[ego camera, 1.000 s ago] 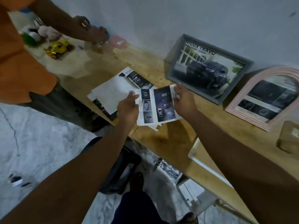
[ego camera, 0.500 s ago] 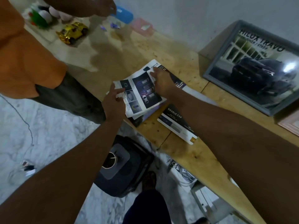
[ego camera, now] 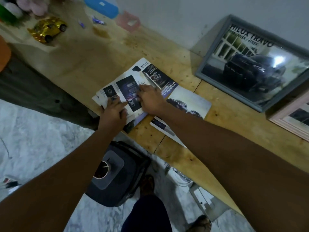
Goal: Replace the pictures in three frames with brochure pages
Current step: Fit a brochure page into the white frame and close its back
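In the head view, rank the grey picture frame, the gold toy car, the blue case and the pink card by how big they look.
1. grey picture frame, cut off at the right edge
2. blue case, cut off at the top edge
3. gold toy car, close to the case, so that order is unsure
4. pink card

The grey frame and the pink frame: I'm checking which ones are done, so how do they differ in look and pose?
The grey frame is dark grey-blue; the pink frame is pale pink. The grey frame shows whole and leans against the wall; the pink frame is cut off at the right edge, so its pose is unclear. The grey frame's page shows a dark truck under large lettering; the pink frame's picture is barely visible. Both sit on the wooden bench, untouched by either hand.
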